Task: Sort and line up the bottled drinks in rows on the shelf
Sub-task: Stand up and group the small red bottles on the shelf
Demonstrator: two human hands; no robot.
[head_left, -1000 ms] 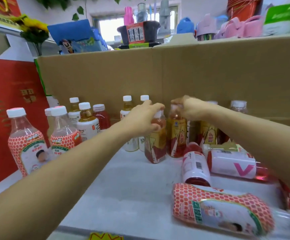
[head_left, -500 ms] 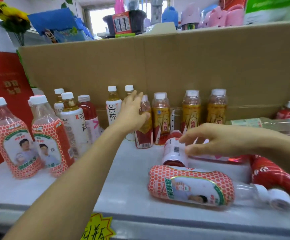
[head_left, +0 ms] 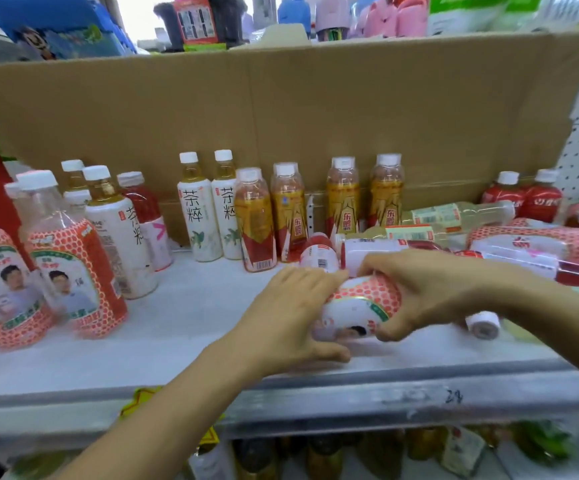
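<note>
A large bottle with a red honeycomb label [head_left: 360, 306] lies on its side near the front of the white shelf [head_left: 163, 344], its white cap pointing right. My right hand [head_left: 430, 292] grips its body from above, fingers curled round it. My left hand [head_left: 291, 317] holds its base end, thumb underneath. Two matching honeycomb bottles [head_left: 69, 258] stand upright at the left. Two white tea bottles [head_left: 199, 209] and several gold-and-red bottles [head_left: 343, 199] stand in a row against the cardboard.
A cardboard wall [head_left: 281, 116] backs the shelf. Several bottles lie in a heap at the right [head_left: 509, 251], with two red bottles [head_left: 523, 199] standing behind. The shelf's metal front edge [head_left: 350, 396] runs below my hands; more drinks sit on the shelf underneath.
My left hand left the gold-and-red bottles at the back and came down to the lying honeycomb bottle. My right hand dropped onto it and took hold.
</note>
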